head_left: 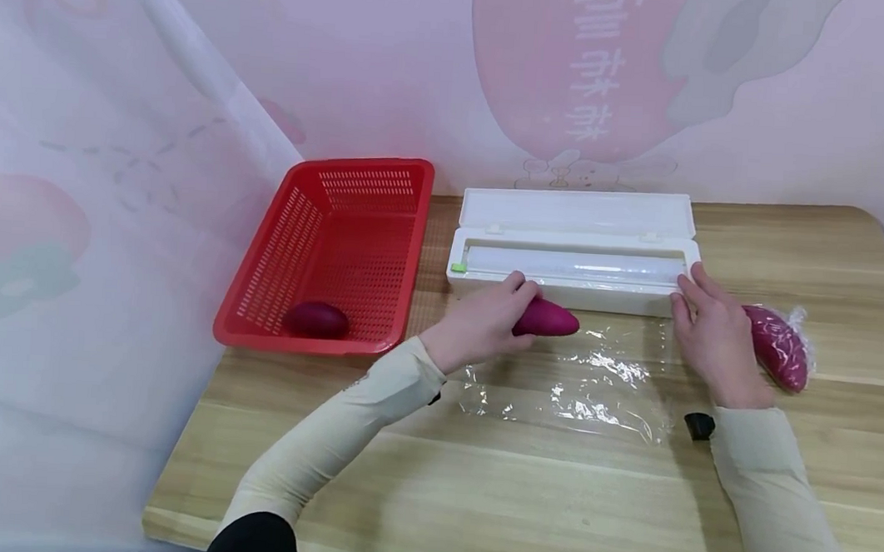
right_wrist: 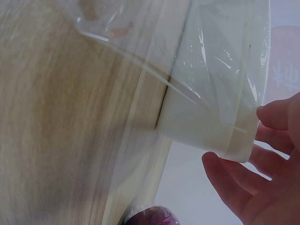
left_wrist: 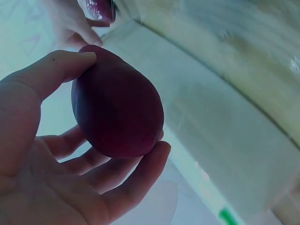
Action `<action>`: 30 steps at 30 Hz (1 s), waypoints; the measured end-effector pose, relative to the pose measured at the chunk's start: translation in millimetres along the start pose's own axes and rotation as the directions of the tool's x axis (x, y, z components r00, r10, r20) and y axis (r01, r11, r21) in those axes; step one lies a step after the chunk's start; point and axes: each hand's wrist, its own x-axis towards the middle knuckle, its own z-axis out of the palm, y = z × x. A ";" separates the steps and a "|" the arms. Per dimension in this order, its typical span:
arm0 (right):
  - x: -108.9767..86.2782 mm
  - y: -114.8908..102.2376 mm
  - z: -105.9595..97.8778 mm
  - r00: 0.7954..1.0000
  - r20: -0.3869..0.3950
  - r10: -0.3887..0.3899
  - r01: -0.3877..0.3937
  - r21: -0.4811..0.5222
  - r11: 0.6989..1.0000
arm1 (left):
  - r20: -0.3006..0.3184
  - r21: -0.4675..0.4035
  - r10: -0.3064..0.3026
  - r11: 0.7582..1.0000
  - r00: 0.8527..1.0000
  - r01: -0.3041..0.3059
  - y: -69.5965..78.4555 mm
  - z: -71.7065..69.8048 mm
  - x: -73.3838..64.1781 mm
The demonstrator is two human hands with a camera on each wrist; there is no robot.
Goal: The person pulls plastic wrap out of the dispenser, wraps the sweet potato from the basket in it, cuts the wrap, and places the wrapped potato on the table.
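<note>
My left hand [head_left: 488, 320] grips a purple sweet potato [head_left: 548, 318] above the left part of a flat sheet of cling film [head_left: 601, 384]. In the left wrist view, thumb and fingers curl round the sweet potato [left_wrist: 117, 105]. The sheet lies on the table in front of a white cling film box [head_left: 561, 296], whose lid is raised and whose roll shows inside. My right hand [head_left: 719, 341] holds the box's right end, thumb and fingers about its corner [right_wrist: 234, 145]. Beside that hand lies a film-wrapped sweet potato [head_left: 779, 348].
A red plastic basket [head_left: 407, 282] stands at the left, with another sweet potato [head_left: 317, 319] inside. A printed pale curtain [head_left: 385, 81] hangs behind and to the left of the wooden table [head_left: 512, 505]. A small black object [head_left: 699, 426] shows by the right wrist.
</note>
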 end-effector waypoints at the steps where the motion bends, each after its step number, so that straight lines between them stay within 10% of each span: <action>1: -0.2 0.2 0.3 1.000 -0.001 -0.001 0.001 -0.002 1.000 | 0.007 -0.006 0.006 1.000 1.000 -0.006 1.6 2.8 1.4; 30: -0.4 0.5 1.0 1.000 0.001 0.009 -0.009 -0.013 1.000 | 0.057 0.106 0.045 0.993 0.997 -0.051 28.2 61.0 29.6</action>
